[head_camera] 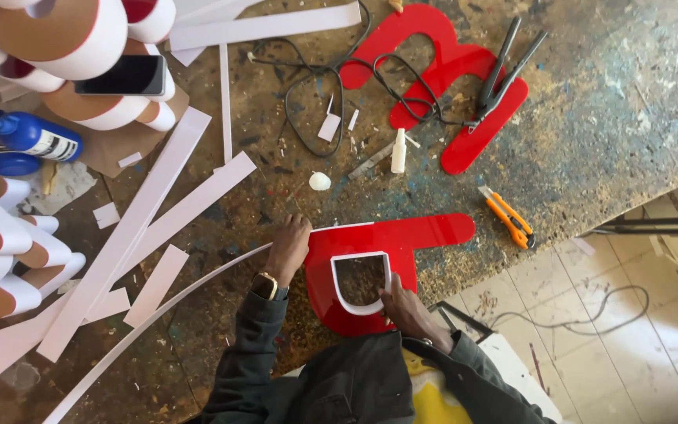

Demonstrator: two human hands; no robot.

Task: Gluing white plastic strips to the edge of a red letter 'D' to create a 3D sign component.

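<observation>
Seen from the head camera, a person bends a long white plastic strip [158, 310] along the edge of a glossy red acrylic letter [402, 235] lying flat near the front edge of a scarred, paint-flecked workbench [606, 118]. The letter has a straight arm reaching right and a rounded body with a D-shaped cut-out already lined in white trim [335, 283]. The left hand [288, 247], a wristwatch on its wrist, presses the strip against the letter's left edge, fingers curled down on it. The right hand [402, 302] rests on the letter's lower right, fingertips touching the white trim; it clamps nothing visible.

Farther back lies a second red acrylic letter [464, 63] under a black cable [315, 86] and black pliers [504, 71]. A small white glue bottle [399, 151] lies beside it, an orange utility knife [508, 217] to the right. At far left, a blue bottle with a white label [29, 140] lies on its side.
</observation>
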